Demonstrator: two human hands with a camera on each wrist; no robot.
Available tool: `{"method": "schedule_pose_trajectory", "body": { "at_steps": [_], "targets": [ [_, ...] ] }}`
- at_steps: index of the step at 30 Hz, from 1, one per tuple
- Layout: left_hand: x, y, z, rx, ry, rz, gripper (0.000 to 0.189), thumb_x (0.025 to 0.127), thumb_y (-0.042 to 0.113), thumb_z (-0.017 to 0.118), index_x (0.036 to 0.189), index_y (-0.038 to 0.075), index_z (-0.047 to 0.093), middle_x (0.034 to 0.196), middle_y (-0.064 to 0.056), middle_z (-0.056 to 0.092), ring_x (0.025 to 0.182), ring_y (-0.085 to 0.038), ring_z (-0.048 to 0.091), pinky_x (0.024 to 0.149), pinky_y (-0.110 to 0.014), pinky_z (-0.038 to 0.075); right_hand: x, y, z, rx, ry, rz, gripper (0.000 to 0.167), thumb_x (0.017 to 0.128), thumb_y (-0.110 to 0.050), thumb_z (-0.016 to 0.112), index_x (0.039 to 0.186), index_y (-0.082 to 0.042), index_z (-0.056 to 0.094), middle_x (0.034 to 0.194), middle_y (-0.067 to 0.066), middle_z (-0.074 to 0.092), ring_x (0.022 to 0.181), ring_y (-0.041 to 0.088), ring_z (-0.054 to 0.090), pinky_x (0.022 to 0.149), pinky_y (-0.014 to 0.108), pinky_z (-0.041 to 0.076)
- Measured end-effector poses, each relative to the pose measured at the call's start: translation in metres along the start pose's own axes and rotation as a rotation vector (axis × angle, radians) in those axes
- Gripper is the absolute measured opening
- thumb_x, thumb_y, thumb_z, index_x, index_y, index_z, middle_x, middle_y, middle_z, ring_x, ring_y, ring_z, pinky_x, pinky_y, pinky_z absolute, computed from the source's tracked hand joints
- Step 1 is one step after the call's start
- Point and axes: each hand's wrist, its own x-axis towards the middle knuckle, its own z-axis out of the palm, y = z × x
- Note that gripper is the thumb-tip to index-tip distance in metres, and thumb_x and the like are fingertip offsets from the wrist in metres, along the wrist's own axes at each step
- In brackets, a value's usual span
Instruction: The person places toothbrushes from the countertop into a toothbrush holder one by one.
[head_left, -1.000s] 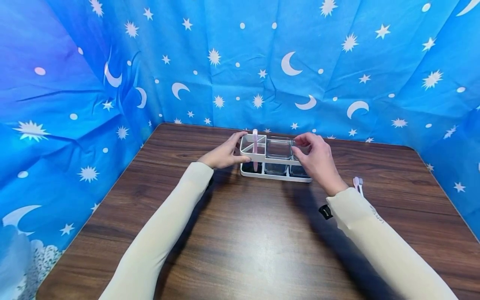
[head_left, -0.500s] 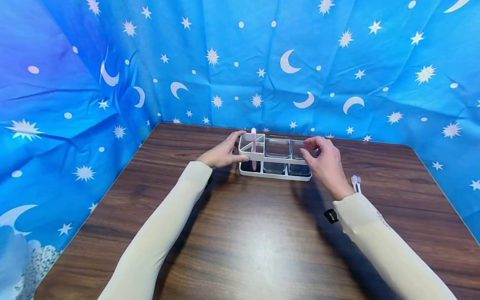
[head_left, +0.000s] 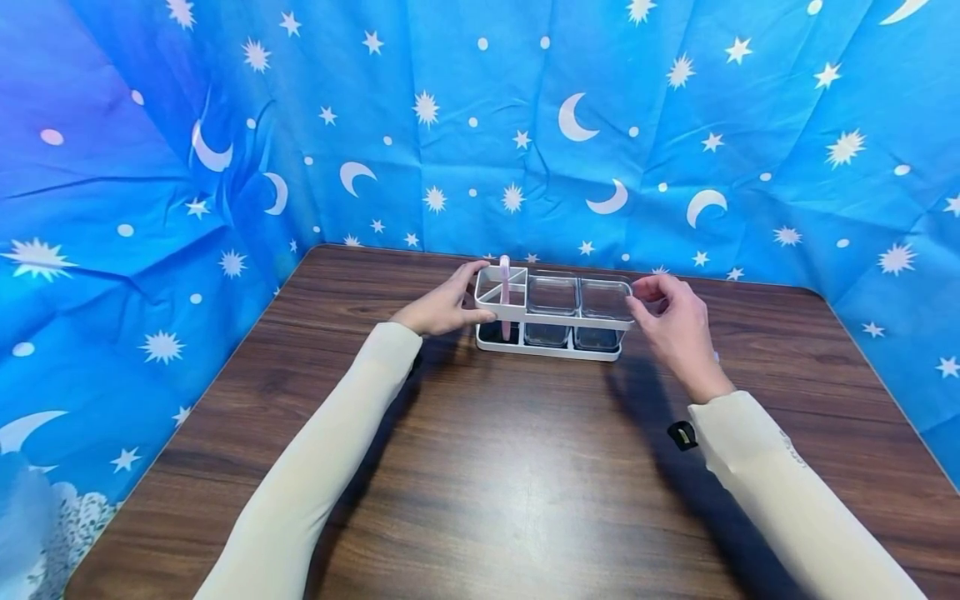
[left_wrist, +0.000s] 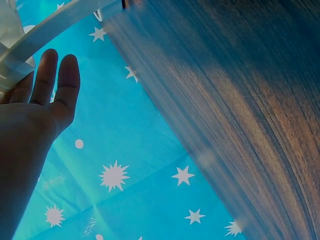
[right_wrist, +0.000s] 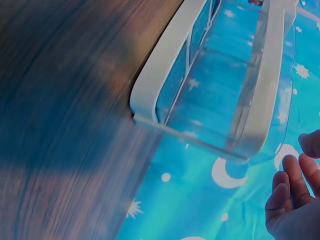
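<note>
A white two-tier toothbrush holder stands toward the back of the table. Two clear square cups sit side by side in its middle and right openings. A slim pink stick-like item stands upright in the divided left section. My left hand holds the holder's left end, thumb at the front and fingers behind. In the left wrist view, the fingers reach past the white frame. My right hand, fingers loosely bent and holding nothing, is just beside the right cup; a gap shows in the right wrist view.
The brown wood-grain table stretches in front of the holder. A blue cloth with white stars and moons hangs behind and at the sides. A small pale bit shows behind my right wrist.
My right hand has let go of the right cup and drawn away to the right, leaving it seated in the holder. The toothbrushes at the right are now mostly covered by my wrist.
</note>
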Motion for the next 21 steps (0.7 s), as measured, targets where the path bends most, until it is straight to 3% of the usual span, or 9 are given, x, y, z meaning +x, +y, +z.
{"method": "schedule_pose_trajectory", "body": {
  "at_steps": [8,21],
  "targets": [
    [-0.002,0.0,0.0,0.02,0.009,0.0,0.088,0.086,0.042,0.068,0.15,0.017,0.012,0.128,-0.006,0.038,0.106,-0.018,0.047,0.092,-0.038,0.041,-0.011,0.012,-0.013,-0.04,0.007,0.045,0.022,0.091,-0.015,0.064,0.11,-0.004,0.061,0.104,0.013,0.057,0.09,0.027,0.052,0.075,0.034,0.041],
    [-0.002,-0.002,0.002,0.03,0.015,-0.001,0.088,0.086,0.043,0.068,0.15,0.017,0.013,0.129,-0.006,0.038,0.108,-0.019,0.045,0.092,-0.04,0.04,-0.031,0.044,-0.034,-0.101,0.01,0.1,0.024,0.094,-0.019,0.06,0.111,-0.003,0.059,0.104,0.014,0.056,0.093,0.031,0.049,0.074,0.038,0.038]
  ]
}}
